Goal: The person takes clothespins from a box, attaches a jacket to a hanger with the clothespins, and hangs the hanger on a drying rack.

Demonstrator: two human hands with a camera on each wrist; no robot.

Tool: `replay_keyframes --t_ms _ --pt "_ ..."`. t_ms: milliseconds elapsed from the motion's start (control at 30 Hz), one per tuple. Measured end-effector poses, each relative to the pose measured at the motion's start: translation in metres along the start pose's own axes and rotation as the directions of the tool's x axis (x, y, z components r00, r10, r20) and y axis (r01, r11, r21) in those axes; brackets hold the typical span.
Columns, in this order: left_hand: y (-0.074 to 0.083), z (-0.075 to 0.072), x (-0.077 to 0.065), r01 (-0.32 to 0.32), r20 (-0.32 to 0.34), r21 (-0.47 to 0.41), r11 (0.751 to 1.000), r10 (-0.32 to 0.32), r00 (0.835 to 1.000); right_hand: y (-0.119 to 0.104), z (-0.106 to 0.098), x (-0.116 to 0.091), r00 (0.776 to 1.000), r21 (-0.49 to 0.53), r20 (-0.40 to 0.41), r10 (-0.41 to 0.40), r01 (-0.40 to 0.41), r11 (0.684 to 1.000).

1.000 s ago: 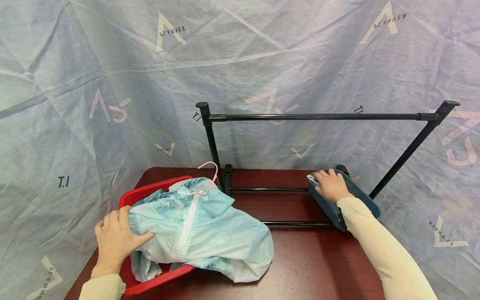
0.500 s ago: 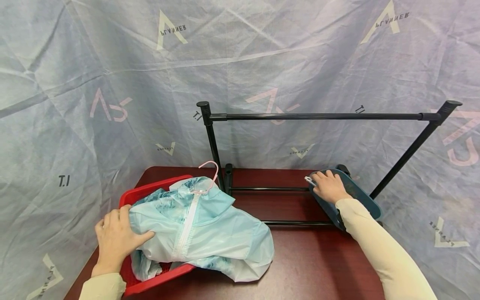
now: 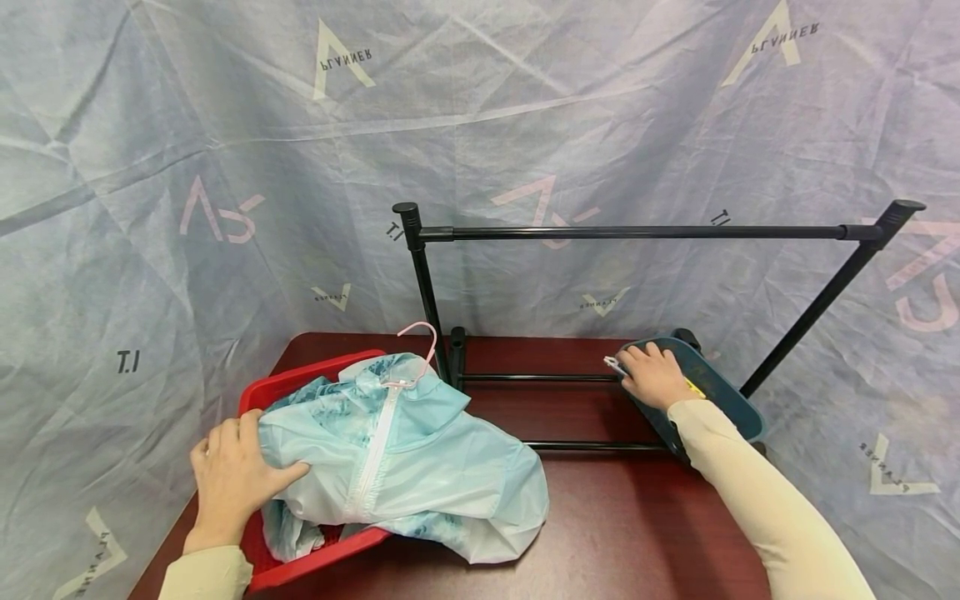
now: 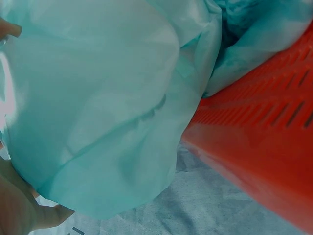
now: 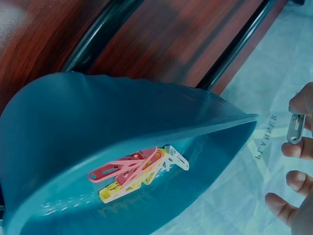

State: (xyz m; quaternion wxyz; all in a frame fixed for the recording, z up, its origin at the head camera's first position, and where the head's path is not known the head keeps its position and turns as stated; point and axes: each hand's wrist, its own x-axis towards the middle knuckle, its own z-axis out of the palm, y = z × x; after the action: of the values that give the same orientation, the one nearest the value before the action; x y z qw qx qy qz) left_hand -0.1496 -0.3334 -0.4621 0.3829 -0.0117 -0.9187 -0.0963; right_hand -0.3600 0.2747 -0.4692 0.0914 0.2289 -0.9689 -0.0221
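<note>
My left hand (image 3: 231, 471) lies at the left end of a pale blue zip jacket (image 3: 427, 467), its thumb and fingers spread wide against the fabric. A pink hanger (image 3: 431, 340) sticks out of the jacket's collar. The jacket lies over a red basket (image 3: 322, 567). In the right wrist view, my right hand (image 5: 301, 196) pinches a light grey clothespin (image 5: 295, 128) between thumb and finger. This hand is above the far left end of a dark blue bin (image 3: 723, 400). Pink clothespins (image 5: 128, 166), a yellow clothespin (image 5: 110, 193) and a white clothespin (image 5: 177, 157) lie inside the bin.
A black rack (image 3: 630, 233) stands on the dark red table (image 3: 600, 517), its top bar running across the back. Lower bars (image 3: 592, 447) run between the basket and the bin. Grey printed cloth (image 3: 480, 125) hangs behind and at both sides.
My right hand has shifted slightly left and toward the bin's far left rim with the clothespin, and something yellow in the bin has come into view. The left hand has stayed still.
</note>
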Motion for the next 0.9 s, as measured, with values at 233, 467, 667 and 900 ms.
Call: replay_keyframes --t_ms 233,467,667,900 --pt "0.0 -0.001 0.0 -0.001 0.005 0.005 1.0 0.001 1.0 -0.007 -0.002 -0.001 1.0 0.015 0.006 -0.024 0.023 1.0" --pt "0.001 -0.001 0.0 -0.002 0.007 0.006 1.0 0.002 1.0 -0.011 -0.003 -0.001 0.999 0.031 0.003 -0.039 0.039 0.999" --pt "0.001 -0.001 0.0 -0.009 0.001 0.009 1.0 0.009 1.0 -0.014 0.001 -0.001 0.999 0.03 -0.005 -0.052 0.052 0.998" --pt "0.001 -0.001 0.001 0.01 0.026 0.024 1.0 -0.011 1.0 -0.019 0.003 -0.003 0.998 0.047 -0.023 -0.054 0.055 0.997"
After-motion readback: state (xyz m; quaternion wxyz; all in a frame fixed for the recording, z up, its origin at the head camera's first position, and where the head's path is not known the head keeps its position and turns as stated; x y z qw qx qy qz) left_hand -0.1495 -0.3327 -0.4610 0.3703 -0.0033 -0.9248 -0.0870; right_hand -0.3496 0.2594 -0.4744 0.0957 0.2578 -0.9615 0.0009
